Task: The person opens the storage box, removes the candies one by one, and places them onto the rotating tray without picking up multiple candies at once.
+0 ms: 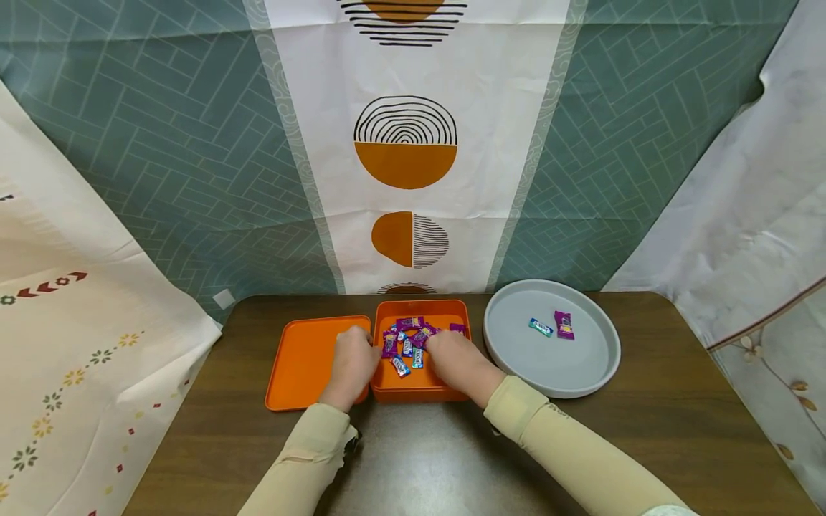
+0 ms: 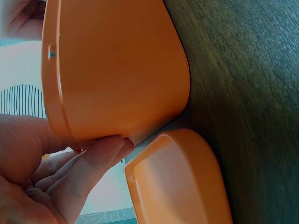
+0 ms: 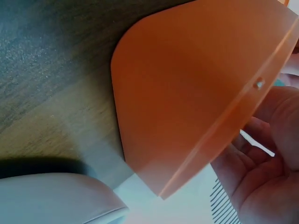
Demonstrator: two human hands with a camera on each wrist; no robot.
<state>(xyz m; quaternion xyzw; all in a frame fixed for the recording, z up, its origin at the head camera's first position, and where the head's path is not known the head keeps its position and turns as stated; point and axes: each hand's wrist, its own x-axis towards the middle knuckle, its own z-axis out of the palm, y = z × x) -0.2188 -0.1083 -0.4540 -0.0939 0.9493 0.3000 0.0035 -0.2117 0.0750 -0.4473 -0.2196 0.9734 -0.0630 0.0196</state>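
An orange box [image 1: 413, 395] holds several small candies in purple wrappers [image 1: 390, 344] and blue-white wrappers [image 1: 400, 366]. My left hand [image 1: 355, 362] is at the box's left side; in the left wrist view its fingertips [image 2: 110, 147] grip the box wall near a corner. Over the right side of the box reaches my right hand [image 1: 454, 362], fingers bent down among the candies. A purple candy [image 1: 423, 335] lies right by its fingertips. Whether those fingers pinch a candy is hidden. In the right wrist view the right hand [image 3: 266, 154] shows behind the box rim.
Left of the box lies a shallow orange lid [image 1: 303, 362], partly behind the left hand. A round grey tray [image 1: 548, 373] on the right bears one blue-green candy [image 1: 540, 327] and one purple candy [image 1: 563, 325]. All stand on a dark wooden table [image 1: 645, 416] before a patterned curtain.
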